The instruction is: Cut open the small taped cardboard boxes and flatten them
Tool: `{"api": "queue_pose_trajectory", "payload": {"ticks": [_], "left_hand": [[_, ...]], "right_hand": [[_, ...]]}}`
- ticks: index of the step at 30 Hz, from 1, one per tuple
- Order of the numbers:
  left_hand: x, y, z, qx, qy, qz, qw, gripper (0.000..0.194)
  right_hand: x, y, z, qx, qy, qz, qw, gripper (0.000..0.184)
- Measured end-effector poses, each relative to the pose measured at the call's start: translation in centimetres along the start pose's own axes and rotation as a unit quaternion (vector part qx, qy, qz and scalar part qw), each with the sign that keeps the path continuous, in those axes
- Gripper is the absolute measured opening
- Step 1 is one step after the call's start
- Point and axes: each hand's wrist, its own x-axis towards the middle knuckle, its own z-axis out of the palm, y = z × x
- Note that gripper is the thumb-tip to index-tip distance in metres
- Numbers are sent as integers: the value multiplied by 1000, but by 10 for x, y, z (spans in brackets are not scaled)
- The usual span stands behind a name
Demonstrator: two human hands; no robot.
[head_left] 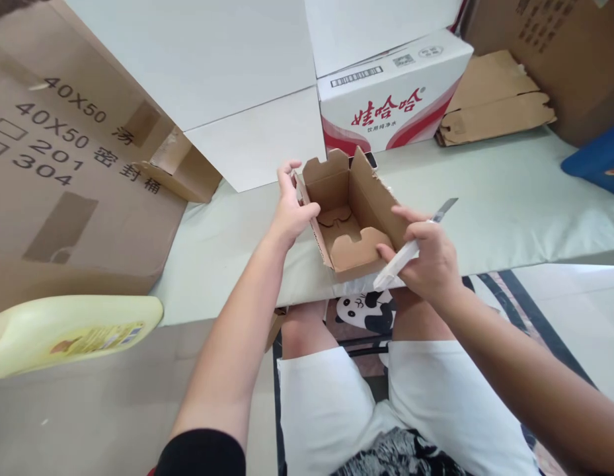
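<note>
Cardboard box [366, 205] sits mid-scene over the near edge of the table [227, 244], above the lap; can't tell if it rests on the cloth or is held up. Top is open, notched flaps at near and far ends stand free, cut edges look ragged. Inside shows bare cardboard with a dark curved line on the bottom.

Left hand [293, 215] is clamped on the left wall, thumb toward the inside. Right hand [435, 264] is closed round a white utility knife [398, 264], with fingertips also touching the right side of the box. Hands are apart, box between them.

Progress, as a judgement: opening up looks done, no cut under way, since the bared blade [445, 209] points away from the box. What is left can't be told.

Counts: one box in hand, one knife, two hands, two notched flaps. Outward: one red-printed white carton [396, 99] at far centre, one folded-looking brown piece [499, 109] far right, one blue item [597, 158] at right, one large brown carton [78, 165] at left, one smaller brown box [180, 165] beside it, one yellow bottle [78, 330] near left.
</note>
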Motion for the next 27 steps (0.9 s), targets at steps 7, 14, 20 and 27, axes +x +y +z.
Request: {"api": "queue_pose_trajectory", "payload": {"ticks": [7, 14, 20, 27], "left_hand": [[15, -11, 3, -54, 30, -44, 997, 77], [8, -6, 5, 94, 26, -19, 995, 34], [1, -16, 20, 175, -52, 66, 981, 47], [-13, -20, 18, 258, -85, 62, 960, 35]], "right_hand": [[-4, -7, 4, -9, -5, 37, 999, 34], [-12, -6, 7, 47, -40, -2, 998, 30], [-16, -9, 4, 120, -150, -34, 981, 29], [-38, -1, -1, 220, -101, 124, 962, 32]]}}
